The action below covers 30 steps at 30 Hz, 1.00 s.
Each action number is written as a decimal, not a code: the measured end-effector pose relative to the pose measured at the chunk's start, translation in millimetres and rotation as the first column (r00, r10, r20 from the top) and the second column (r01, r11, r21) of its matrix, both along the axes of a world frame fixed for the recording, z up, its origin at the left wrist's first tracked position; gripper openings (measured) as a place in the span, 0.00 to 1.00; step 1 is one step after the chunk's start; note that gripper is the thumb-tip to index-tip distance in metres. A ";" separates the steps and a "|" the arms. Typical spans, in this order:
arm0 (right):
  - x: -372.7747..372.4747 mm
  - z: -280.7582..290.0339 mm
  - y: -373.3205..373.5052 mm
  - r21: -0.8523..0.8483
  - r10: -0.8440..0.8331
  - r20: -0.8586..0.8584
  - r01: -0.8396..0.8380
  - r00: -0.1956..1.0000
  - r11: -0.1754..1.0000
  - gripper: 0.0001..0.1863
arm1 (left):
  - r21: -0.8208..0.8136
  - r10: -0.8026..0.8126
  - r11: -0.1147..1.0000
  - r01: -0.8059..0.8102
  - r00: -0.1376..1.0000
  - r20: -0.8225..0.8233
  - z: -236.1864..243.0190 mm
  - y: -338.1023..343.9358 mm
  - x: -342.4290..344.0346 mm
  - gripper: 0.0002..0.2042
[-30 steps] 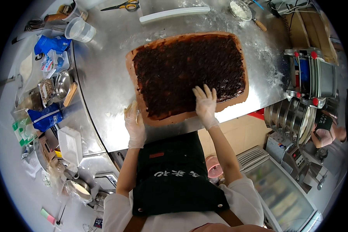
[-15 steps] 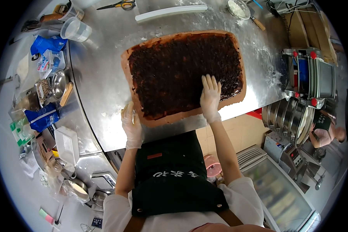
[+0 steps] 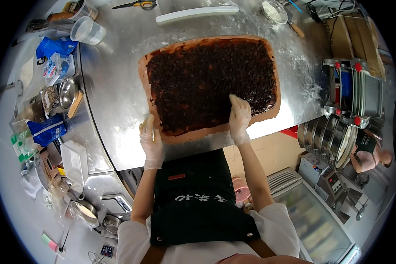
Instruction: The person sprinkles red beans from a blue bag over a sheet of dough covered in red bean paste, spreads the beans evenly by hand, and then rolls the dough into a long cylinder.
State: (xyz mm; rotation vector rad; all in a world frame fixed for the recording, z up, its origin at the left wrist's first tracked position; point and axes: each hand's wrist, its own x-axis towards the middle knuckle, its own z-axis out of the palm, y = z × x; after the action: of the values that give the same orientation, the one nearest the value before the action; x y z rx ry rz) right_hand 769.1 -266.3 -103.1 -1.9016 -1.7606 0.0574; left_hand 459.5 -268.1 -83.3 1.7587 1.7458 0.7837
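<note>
A rectangular sheet of brown dough (image 3: 207, 133) lies flat on the steel table, its pale brown rim showing around a dark, glossy, lumpy filling (image 3: 207, 83). My right hand (image 3: 240, 119), in a clear glove, is over the near right part of the filling. Its fingers are bent and drawn together; whatever lies beneath the fingertips is hidden. At the near left corner of the dough is my left hand (image 3: 151, 141), gloved too. Its fingers stretch forward beside the dough's edge, with nothing visible in them.
Across the far side of the steel table (image 3: 114, 88) lie scissors (image 3: 146, 4), a long white bar (image 3: 197, 14) and a bowl of white powder (image 3: 275, 12). A clear tub (image 3: 88, 31) stands far left. At right is a machine with red knobs (image 3: 354, 88); a person (image 3: 368, 154) is beyond.
My right hand's fingers, outstretched over the filling before, have curled in and drawn back slightly toward me. My left hand has stayed nearly in place by the dough's corner.
</note>
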 end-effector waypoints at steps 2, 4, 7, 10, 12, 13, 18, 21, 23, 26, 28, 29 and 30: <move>6.8 -3.5 20.2 0.012 -0.051 -0.003 0.051 0.999 0.999 0.18 | -0.009 -0.013 1.000 0.013 1.000 -0.013 1.8 0.4 5.0 0.24; 7.6 -12.5 35.6 -0.060 -0.207 -0.038 0.205 0.978 0.977 0.17 | -0.046 -0.015 0.999 0.016 1.000 0.023 5.8 2.4 9.8 0.25; 1.8 -21.9 52.1 -0.094 -0.242 -0.047 0.237 0.969 0.967 0.16 | -0.036 -0.012 0.999 0.013 1.000 0.023 5.4 1.1 11.6 0.25; -2.8 -24.3 57.9 -0.122 -0.262 0.026 0.263 0.965 0.957 0.14 | -0.036 -0.006 0.999 0.008 0.999 0.040 5.3 -1.4 9.4 0.25; -1.9 -21.9 59.1 -0.155 -0.217 0.033 0.219 0.976 0.963 0.14 | -0.030 0.000 1.000 0.001 1.000 0.025 3.3 -1.9 8.6 0.24; -1.4 -19.1 57.2 -0.156 -0.212 0.033 0.214 0.977 0.964 0.14 | -0.021 0.003 1.000 -0.003 1.000 0.010 2.5 -2.2 7.8 0.24; -15.9 -2.9 10.6 -0.138 -0.094 -0.354 0.048 0.931 0.989 0.11 | 0.001 0.026 1.000 -0.026 1.000 0.000 1.6 -4.5 2.2 0.23; -28.4 1.1 -7.0 -0.259 -0.154 -0.361 0.060 0.920 0.964 0.12 | -0.005 0.035 0.999 -0.035 0.999 0.019 1.3 -4.1 1.3 0.23; -23.5 2.3 -8.3 -0.217 -0.187 -0.353 0.114 0.917 0.969 0.13 | -0.015 0.040 0.999 -0.040 0.999 0.023 1.0 -3.4 0.3 0.23; -22.0 7.2 -12.7 -0.195 -0.250 -0.347 0.191 0.904 0.962 0.15 | 0.011 0.042 0.999 -0.042 0.998 0.043 0.2 -4.3 -2.4 0.27; -25.1 10.4 -16.7 -0.157 -0.153 -0.284 0.112 0.947 0.981 0.17 | -0.003 0.044 0.999 -0.044 0.999 0.015 0.2 -4.1 -3.4 0.27; -27.1 8.7 -16.9 -0.157 -0.154 -0.284 0.112 0.946 0.981 0.17 | -0.003 0.043 0.999 -0.043 0.999 0.014 -0.6 -3.7 -2.3 0.27; -29.9 5.8 -19.0 -0.121 -0.008 -0.179 -0.013 0.984 0.993 0.19 | 0.004 0.042 0.999 -0.042 0.998 0.035 -0.2 -2.8 0.1 0.27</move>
State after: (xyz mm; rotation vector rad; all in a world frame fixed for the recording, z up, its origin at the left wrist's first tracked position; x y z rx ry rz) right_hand 739.2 -285.3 -97.3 -1.9136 -1.6714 0.3336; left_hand 459.6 -270.8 -83.4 1.7057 1.7646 0.8319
